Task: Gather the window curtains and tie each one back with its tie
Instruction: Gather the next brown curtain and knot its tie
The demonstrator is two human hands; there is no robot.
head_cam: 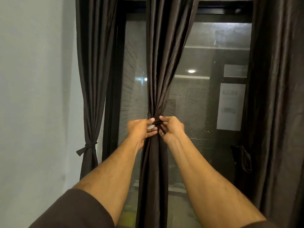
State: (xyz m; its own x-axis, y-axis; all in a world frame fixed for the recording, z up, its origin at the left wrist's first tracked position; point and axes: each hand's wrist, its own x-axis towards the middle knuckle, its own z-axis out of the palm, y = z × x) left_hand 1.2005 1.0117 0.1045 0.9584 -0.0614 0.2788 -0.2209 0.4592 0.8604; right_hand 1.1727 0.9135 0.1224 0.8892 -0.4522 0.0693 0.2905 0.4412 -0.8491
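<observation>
Three dark brown curtains hang at a black-framed window. The middle curtain (158,66) is gathered into a narrow bundle at its waist, where a dark tie (157,121) wraps it. My left hand (141,129) pinches the tie's left end, which has a small white tag. My right hand (171,128) pinches the tie from the right side. The left curtain (92,76) is bunched and bound by its knotted tie (88,146). The right curtain (278,96) hangs loose, and a dark tie (246,159) dangles at its inner edge.
A pale wall (36,96) runs along the left. The window glass (204,112) shows dim reflections, a ceiling light and white papers on the right pane. Below the sill the floor is only dimly visible between my forearms.
</observation>
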